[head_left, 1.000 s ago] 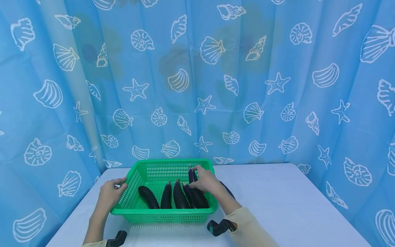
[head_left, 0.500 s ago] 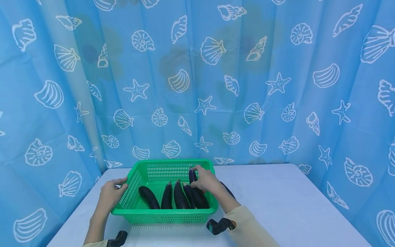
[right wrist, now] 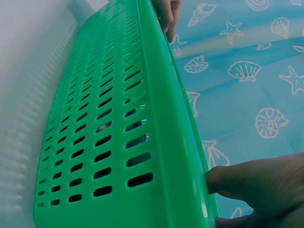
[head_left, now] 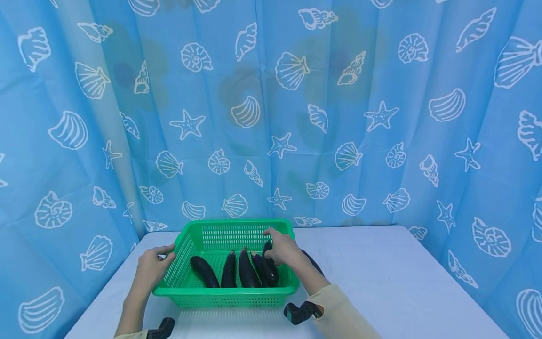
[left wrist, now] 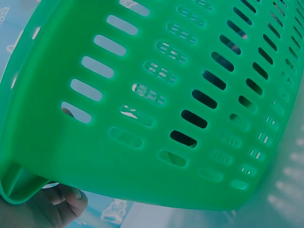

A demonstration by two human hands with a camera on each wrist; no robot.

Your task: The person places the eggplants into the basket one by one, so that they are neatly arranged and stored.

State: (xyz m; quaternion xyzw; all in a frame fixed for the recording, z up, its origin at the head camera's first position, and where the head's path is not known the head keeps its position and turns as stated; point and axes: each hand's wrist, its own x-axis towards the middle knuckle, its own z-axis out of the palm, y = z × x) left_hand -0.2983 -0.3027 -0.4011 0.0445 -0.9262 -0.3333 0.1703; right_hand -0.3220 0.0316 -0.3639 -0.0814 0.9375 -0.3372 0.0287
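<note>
A green plastic basket (head_left: 228,297) with slotted walls sits on the table, holding several dark purple eggplants (head_left: 204,271) side by side. My left hand (head_left: 151,266) grips the basket's left rim between thumb and fingers; the left wrist view shows its thumb close under the rim. Over the basket's right end is my right hand (head_left: 282,247), thumb and index finger spread apart. Just below it lies the rightmost eggplant (head_left: 271,275), its upper end close to the thumb. Another eggplant (head_left: 313,262) is outside the basket on the right, partly hidden behind the right forearm.
The white table (head_left: 381,278) extends to the right of the basket. Behind it hangs a blue curtain (head_left: 262,179) with white shell prints, wrapping round both sides. Each wrist wears a black camera mount (head_left: 301,312).
The right hand has let go of the rightmost eggplant, which has dropped and turned, its stem end no longer up at the fingertips. The left hand stays on the rim.
</note>
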